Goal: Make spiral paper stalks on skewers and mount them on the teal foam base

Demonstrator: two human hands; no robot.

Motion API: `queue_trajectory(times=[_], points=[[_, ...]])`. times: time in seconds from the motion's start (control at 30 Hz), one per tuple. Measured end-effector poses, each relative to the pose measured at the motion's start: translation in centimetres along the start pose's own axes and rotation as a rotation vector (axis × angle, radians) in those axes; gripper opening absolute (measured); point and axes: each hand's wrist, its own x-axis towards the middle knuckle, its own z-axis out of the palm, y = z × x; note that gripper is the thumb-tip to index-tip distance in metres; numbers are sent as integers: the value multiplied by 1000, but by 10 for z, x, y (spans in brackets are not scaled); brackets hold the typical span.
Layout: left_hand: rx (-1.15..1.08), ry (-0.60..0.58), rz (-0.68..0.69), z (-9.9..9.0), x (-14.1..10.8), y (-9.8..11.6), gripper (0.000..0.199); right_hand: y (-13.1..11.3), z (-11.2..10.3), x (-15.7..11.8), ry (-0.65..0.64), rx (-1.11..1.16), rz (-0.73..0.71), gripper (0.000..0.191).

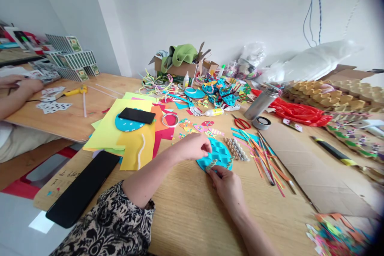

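A round blue disc [220,149] with a pattern of raised folds lies on the wooden table between my hands. My left hand [196,147] hovers at its upper left edge, thumb and fingers pinched together; whatever they hold is hidden. At the disc's lower edge, my right hand [229,190] pinches the end of a short greenish twisted strip [212,164]. A similar strip [230,163] lies on the disc's right side. Grey-brown bumpy pieces [236,149] touch or nearly touch the disc at its right, and colourful paper fish [207,128] lie just beyond it.
Red scissors [241,122], a tape roll [261,123] and a steel bottle [261,104] stand or lie behind right. Paper strips [270,164] and cardboard [309,168] are at right. Coloured sheets [111,124] carry a phone [137,115]. Another person's hands [30,85] are far left.
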Motion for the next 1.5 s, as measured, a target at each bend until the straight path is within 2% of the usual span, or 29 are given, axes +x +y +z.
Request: queue_trajectory(times=[0.13,0.23,0.43,0.63,0.83,1.23,1.4,1.5], points=[[59,-54,-28,18,6,-3,21,3,2,1,9,-10,6,34],[89,-98,-44,22,5,2,23,4,2,2,16,-37,5,32],[117,-141,-67,21,4,5,23,1,1,1,1,-47,-25,32],[124,-125,-64,23,4,4,31,2,3,0,24,-42,-55,30],[136,-114,-64,23,4,4,29,2,5,0,47,-92,-80,29],[92,-111,-65,23,7,3,28,2,3,4,-15,-105,-65,31],[45,-134,-49,23,9,-4,22,0,2,4,-7,-109,-64,28],[0,-145,-35,20,11,-11,25,-3,1,4,-14,-114,-64,26]])
